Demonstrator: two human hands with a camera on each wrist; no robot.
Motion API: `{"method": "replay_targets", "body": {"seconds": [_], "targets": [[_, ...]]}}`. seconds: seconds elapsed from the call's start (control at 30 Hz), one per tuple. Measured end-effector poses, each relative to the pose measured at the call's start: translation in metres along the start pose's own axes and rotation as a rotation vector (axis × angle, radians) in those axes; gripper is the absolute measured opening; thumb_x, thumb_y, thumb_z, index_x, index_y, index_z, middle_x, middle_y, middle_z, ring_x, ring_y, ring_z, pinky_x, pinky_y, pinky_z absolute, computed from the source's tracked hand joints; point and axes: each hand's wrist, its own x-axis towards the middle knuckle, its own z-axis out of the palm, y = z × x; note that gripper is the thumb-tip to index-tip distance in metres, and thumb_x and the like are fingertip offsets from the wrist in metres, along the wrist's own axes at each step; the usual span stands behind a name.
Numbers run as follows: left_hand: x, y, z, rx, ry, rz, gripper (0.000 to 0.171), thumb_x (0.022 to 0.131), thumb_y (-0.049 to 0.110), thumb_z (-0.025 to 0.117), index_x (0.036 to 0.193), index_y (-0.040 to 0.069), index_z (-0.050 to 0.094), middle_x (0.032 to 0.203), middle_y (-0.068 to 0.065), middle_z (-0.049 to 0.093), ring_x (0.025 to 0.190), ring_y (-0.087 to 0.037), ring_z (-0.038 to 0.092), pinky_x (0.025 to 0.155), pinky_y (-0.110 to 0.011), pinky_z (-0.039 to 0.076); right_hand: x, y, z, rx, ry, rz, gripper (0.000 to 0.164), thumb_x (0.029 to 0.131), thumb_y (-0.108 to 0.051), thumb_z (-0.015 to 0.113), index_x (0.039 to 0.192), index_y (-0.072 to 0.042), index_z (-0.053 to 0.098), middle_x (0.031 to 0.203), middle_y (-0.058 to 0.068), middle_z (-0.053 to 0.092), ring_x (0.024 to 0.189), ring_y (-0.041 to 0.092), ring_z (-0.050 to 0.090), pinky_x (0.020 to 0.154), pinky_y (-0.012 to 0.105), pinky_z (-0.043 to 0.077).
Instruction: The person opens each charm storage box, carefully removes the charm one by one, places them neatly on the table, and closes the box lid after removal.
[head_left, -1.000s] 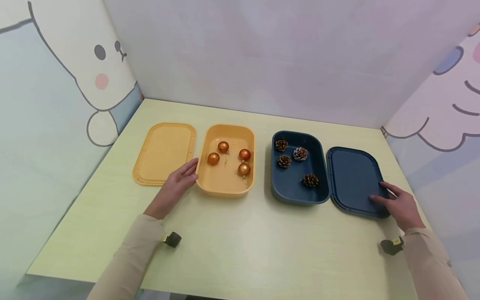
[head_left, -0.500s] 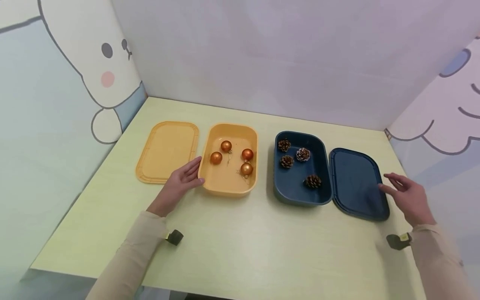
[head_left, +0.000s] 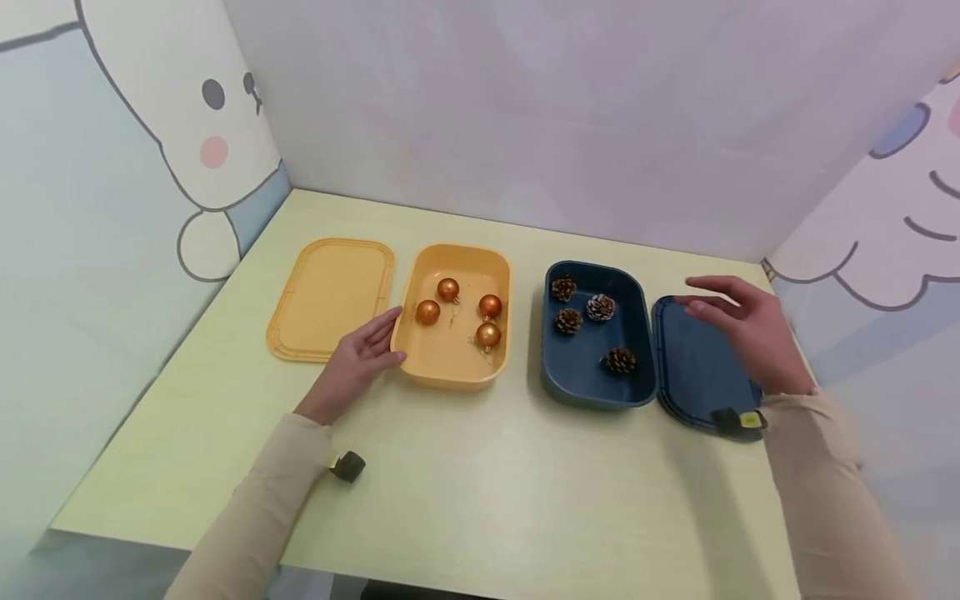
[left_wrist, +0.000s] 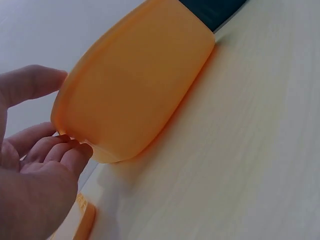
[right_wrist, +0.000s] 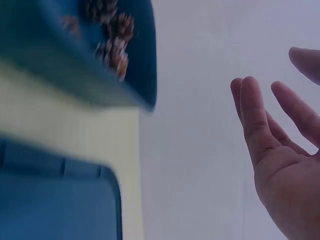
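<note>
My left hand (head_left: 347,375) touches the left side of a yellow plastic box (head_left: 442,362), its fingers fairly straight along the wall and the thumb at the rim (left_wrist: 62,100). Inside that box lie several orange-gold Christmas baubles (head_left: 447,289). My right hand (head_left: 757,337) hovers over the dark blue lid (head_left: 693,362) with nothing in it; the right wrist view shows its fingers (right_wrist: 255,115) spread and extended. Left of this lid stands a dark blue box (head_left: 588,383) holding several pine cones (head_left: 600,307), one with whitish tips.
A yellow lid (head_left: 330,292) lies flat to the left of the yellow box, partly behind the left hand. The pale table (head_left: 510,483) meets a plain wall (head_left: 525,125) at the back and cartoon-printed walls at both sides.
My right hand has left the blue lid's right edge and moved up and to the left, above the lid. The left hand stays against the yellow box.
</note>
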Motion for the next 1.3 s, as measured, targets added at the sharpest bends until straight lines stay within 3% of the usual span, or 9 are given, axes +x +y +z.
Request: {"method": "replay_targets", "body": {"seconds": [0.2, 0.47, 0.77, 0.93, 1.07, 1.3], "targets": [[0.002, -0.002, -0.003, 0.017, -0.003, -0.007, 0.076, 0.096, 0.009, 0.067, 0.160, 0.015, 0.027, 0.170, -0.003, 0.018, 0.157, -0.022, 0.016, 0.118, -0.029, 0.035, 0.028, -0.038, 0.045, 0.032, -0.113, -0.033, 0.036, 0.100, -0.021, 0.063, 0.134, -0.010, 0.060, 0.123, -0.014, 0.065, 0.105, -0.004, 0.069, 0.092, 0.007, 0.053], [0.003, 0.002, -0.006, 0.032, -0.001, -0.014, 0.077, 0.095, 0.010, 0.069, 0.160, 0.017, 0.027, 0.170, -0.001, 0.020, 0.157, -0.020, 0.018, 0.114, -0.021, 0.038, 0.058, -0.064, 0.113, 0.083, -0.269, -0.079, 0.034, 0.099, -0.014, 0.063, 0.133, -0.011, 0.060, 0.132, 0.013, 0.063, 0.106, 0.003, 0.069, 0.089, 0.018, 0.059], [0.003, 0.000, -0.008, 0.031, 0.006, -0.021, 0.079, 0.094, 0.011, 0.071, 0.160, 0.018, 0.029, 0.170, 0.001, 0.021, 0.158, -0.018, 0.017, 0.114, -0.017, 0.038, 0.087, -0.095, 0.176, 0.060, -0.397, -0.092, 0.032, 0.097, -0.015, 0.066, 0.129, -0.009, 0.062, 0.132, 0.012, 0.063, 0.116, 0.024, 0.067, 0.104, 0.040, 0.058], [0.002, 0.000, -0.007, 0.030, 0.006, -0.029, 0.079, 0.093, 0.012, 0.071, 0.160, 0.019, 0.029, 0.170, 0.003, 0.021, 0.158, -0.018, 0.017, 0.115, -0.019, 0.037, 0.102, -0.103, 0.209, -0.025, -0.436, -0.104, 0.031, 0.096, -0.016, 0.068, 0.126, -0.008, 0.065, 0.126, 0.014, 0.066, 0.111, 0.024, 0.067, 0.097, 0.038, 0.061], [0.002, -0.001, -0.007, 0.026, 0.011, -0.038, 0.078, 0.094, 0.010, 0.070, 0.160, 0.018, 0.029, 0.170, 0.002, 0.021, 0.157, -0.018, 0.019, 0.114, -0.018, 0.038, 0.111, -0.108, 0.236, -0.152, -0.460, -0.122, 0.029, 0.094, -0.017, 0.071, 0.121, -0.006, 0.068, 0.116, 0.011, 0.071, 0.104, 0.022, 0.068, 0.091, 0.032, 0.060], [0.004, -0.004, -0.005, 0.037, 0.012, -0.060, 0.076, 0.095, 0.008, 0.068, 0.159, 0.020, 0.030, 0.169, 0.004, 0.023, 0.156, -0.017, 0.022, 0.113, -0.018, 0.040, 0.117, -0.109, 0.270, -0.386, -0.552, -0.150, 0.032, 0.090, -0.022, 0.076, 0.117, -0.005, 0.071, 0.108, 0.009, 0.073, 0.096, 0.021, 0.066, 0.084, 0.030, 0.057]]}}
